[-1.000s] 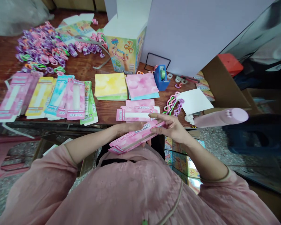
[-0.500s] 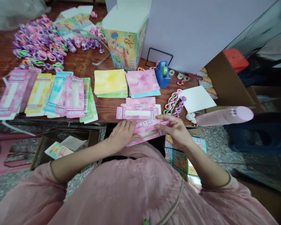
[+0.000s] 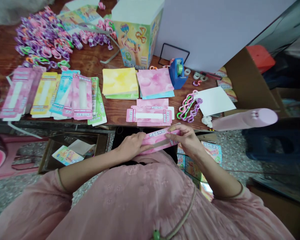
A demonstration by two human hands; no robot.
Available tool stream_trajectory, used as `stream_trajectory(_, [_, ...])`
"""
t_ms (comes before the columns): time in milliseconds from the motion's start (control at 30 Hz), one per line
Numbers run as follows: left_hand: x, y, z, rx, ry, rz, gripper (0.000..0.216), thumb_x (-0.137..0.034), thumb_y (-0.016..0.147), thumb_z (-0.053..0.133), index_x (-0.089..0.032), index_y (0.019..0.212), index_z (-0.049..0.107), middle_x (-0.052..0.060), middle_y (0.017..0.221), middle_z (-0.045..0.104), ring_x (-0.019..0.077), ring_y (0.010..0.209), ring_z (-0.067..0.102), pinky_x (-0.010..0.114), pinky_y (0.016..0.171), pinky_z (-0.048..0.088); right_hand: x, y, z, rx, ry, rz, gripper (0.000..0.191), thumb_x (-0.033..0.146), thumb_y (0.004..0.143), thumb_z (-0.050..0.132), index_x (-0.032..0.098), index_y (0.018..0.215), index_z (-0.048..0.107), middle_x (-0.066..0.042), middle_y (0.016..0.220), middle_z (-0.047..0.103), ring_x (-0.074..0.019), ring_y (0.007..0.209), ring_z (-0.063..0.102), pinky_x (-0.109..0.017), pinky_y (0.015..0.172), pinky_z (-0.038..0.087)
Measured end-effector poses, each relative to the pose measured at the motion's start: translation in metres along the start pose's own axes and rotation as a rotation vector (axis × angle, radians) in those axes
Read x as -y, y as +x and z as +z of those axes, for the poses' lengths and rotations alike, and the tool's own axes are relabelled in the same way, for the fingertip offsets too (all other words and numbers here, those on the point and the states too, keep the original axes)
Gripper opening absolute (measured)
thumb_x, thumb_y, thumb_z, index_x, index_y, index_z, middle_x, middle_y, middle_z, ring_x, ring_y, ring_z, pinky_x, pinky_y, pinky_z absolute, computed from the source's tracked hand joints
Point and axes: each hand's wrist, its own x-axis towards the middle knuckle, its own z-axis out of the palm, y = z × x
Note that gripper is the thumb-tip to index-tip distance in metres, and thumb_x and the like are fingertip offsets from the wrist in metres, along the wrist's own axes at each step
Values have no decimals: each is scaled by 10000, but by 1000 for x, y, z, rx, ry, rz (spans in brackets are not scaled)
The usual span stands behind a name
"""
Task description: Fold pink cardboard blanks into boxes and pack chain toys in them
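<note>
Between my two hands, just off the table's front edge, is a narrow pink window box (image 3: 158, 139), tilted slightly. My left hand (image 3: 132, 145) grips its left end, thumb along the lower side. At the other end my right hand (image 3: 186, 138) pinches the box between thumb and fingers. Just beyond, a flat pink box blank (image 3: 150, 116) with a pale window strip lies on the table. Behind that are a stack of yellow cards (image 3: 120, 82) and a stack of pink cards (image 3: 155, 82). Wavy coloured loops (image 3: 190, 106) lie to the right.
Flat boxes in several colours (image 3: 81, 96) lie at the left, below a heap of twisted loops (image 3: 43, 36). A printed carton (image 3: 136, 40) and a blue tape dispenser (image 3: 178, 74) stand at the back. A pink bottle (image 3: 247, 119) and white paper (image 3: 216, 101) are at the right.
The pink box in my hands has squared up into a fuller shape and sits clear of the table's edge. Both hands keep hold of it. The view has shifted slightly.
</note>
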Motion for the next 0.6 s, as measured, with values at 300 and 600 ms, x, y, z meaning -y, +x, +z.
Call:
stream_trajectory(300, [-6,-5,-10,102,-37,-18,407,-558,1034,518,-164,1094,597,102,977,760,288,895,764,329,719,525,0,-4,1,51,-51,-53,289,358,569,990,245,759,805,-7,805,768,-146,685,661,-278,622,534])
stream_trajectory(600, [-3,7,-9,121,-7,-15,438,-539,1039,512,-134,1168,617,140,1021,766,314,929,764,350,737,542,5,2,7,13,-109,-112,397,377,626,956,241,957,785,4,888,741,-135,706,652,-261,634,531])
